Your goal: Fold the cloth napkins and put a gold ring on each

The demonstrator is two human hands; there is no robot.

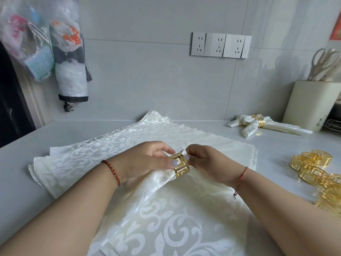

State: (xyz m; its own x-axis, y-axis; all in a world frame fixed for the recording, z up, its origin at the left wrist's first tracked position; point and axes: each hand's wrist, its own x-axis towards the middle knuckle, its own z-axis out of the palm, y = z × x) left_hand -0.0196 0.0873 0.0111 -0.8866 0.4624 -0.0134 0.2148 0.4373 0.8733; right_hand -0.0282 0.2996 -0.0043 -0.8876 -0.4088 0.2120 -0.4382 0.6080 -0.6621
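Covering the middle of the bench (96, 133), a napkin stack (114, 145) lies under the gathered napkin (177, 200); left hand (147, 159) pinches the gold ring (181, 166) around its tip, right hand (208, 163) pinching the cloth end; spare rings (313, 169) at the right edge

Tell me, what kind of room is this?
Probably a kitchen: a pale countertop against a tiled wall, a row of wall sockets, and a utensil holder with kitchen scissors.
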